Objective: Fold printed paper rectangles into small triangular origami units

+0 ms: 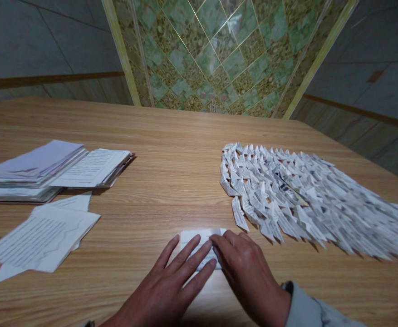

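Note:
A small folded piece of printed paper (202,237) lies flat on the table in front of me, partly hidden under my hands. My left hand (181,277) rests on it with the fingers spread, holding it down. At the paper's right side, my right hand (246,263) has its fingers curled together, with thumb and fingertips gripping or pressing the edge. To the right stand many small folded paper boats (273,186), packed close in rows.
On the left of the wooden table (158,190) are stacks of paper sheets (38,159) and a stack of printed pages (93,168). Loose printed sheets (45,231) overlap nearer to me. A tiled wall (212,59) rises beyond the far table edge.

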A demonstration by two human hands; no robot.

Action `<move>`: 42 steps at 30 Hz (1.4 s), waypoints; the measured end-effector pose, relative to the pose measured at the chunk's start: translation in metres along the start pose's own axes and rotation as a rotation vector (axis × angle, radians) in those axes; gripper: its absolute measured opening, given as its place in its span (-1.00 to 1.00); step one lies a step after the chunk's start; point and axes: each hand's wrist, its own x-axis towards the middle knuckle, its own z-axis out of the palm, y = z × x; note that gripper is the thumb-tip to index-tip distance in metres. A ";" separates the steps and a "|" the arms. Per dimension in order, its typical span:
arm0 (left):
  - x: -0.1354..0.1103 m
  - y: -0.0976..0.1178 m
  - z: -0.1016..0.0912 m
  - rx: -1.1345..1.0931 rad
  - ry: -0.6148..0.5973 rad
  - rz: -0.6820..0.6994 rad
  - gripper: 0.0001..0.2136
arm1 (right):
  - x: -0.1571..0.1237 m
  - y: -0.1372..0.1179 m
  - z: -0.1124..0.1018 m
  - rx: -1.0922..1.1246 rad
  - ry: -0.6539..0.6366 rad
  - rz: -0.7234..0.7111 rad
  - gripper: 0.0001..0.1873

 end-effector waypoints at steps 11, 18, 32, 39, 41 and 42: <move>-0.003 0.000 0.007 0.014 -0.045 -0.006 0.02 | 0.001 -0.001 -0.001 0.027 -0.036 0.026 -0.75; 0.000 -0.002 0.002 0.000 -0.086 -0.002 0.08 | -0.001 -0.001 -0.001 0.073 -0.039 0.036 -0.75; 0.013 0.006 -0.048 0.041 -0.216 0.004 -0.15 | -0.015 -0.007 -0.014 0.061 0.130 -0.219 -0.92; 0.011 0.002 -0.049 0.046 -0.195 0.023 -0.17 | -0.022 -0.008 -0.010 -0.095 0.188 -0.274 -0.89; 0.009 -0.001 -0.047 0.058 -0.187 0.041 -0.19 | -0.023 -0.008 -0.010 -0.112 0.201 -0.276 -0.89; 0.008 -0.004 -0.046 0.066 -0.180 0.053 -0.20 | -0.024 -0.008 -0.010 -0.117 0.200 -0.278 -0.89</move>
